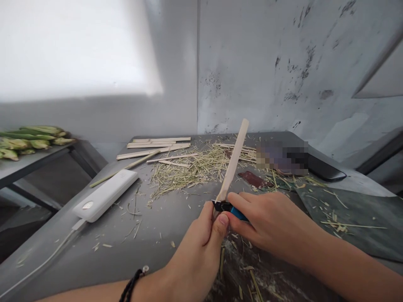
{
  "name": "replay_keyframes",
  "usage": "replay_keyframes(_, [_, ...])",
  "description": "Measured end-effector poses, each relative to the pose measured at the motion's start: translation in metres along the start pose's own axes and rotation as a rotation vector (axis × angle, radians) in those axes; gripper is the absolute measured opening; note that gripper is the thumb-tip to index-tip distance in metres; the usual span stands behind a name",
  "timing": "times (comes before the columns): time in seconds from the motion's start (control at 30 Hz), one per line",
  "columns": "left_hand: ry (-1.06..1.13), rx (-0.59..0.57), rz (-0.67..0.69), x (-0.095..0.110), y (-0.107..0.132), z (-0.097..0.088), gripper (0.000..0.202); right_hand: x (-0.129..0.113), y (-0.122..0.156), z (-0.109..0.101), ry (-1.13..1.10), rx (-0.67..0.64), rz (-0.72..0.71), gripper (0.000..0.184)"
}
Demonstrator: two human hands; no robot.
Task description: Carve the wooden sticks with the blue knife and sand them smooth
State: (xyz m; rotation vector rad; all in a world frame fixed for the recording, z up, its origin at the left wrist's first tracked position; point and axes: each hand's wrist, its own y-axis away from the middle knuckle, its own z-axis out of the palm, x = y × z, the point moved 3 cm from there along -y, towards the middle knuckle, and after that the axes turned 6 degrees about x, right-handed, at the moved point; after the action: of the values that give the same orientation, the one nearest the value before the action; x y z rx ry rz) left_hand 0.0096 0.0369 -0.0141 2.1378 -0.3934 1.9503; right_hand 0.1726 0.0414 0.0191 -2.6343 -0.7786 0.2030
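Note:
My left hand is closed around the lower end of a pale bamboo strip, which points up and away from me. Its thumb presses against a black and blue utility knife. My right hand grips that knife, and the knife's black tip sits at the base of the strip. A black cord bracelet circles my left wrist. Both hands hover just above the grey table, over a dark worn patch littered with shavings.
A white power bank with its cable lies to the left. Cut bamboo strips and a heap of thin shavings lie behind. A dark phone, a reddish sandpaper piece and a green cutting mat lie right. Green stalks rest on a side table.

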Motion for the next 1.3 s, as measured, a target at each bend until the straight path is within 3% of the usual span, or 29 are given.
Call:
replay_keyframes(0.23, [-0.041, -0.033, -0.012, 0.003, -0.001, 0.001, 0.034, 0.003, 0.001, 0.0, -0.018, -0.078, 0.016, 0.023])
replay_keyframes(0.5, [-0.091, 0.036, -0.034, 0.002, -0.002, 0.0, 0.038, -0.005, 0.004, 0.001, 0.144, 0.082, 0.065, 0.022])
replay_keyframes(0.73, [-0.128, -0.021, -0.015, 0.007, 0.0, 0.001, 0.034, 0.0, 0.003, -0.004, 0.02, -0.053, 0.02, 0.017])
replay_keyframes(1.03, [-0.136, 0.039, -0.049, 0.0, -0.002, 0.0, 0.038, -0.008, 0.007, 0.0, 0.223, 0.08, 0.119, 0.018])
replay_keyframes(1.2, [-0.166, -0.006, -0.024, 0.002, 0.0, 0.001, 0.035, -0.006, 0.003, -0.004, 0.131, -0.014, 0.022, 0.018])
replay_keyframes(1.3, [-0.182, -0.02, -0.001, 0.004, 0.0, 0.001, 0.033, -0.005, 0.004, -0.004, 0.121, -0.035, 0.033, 0.017])
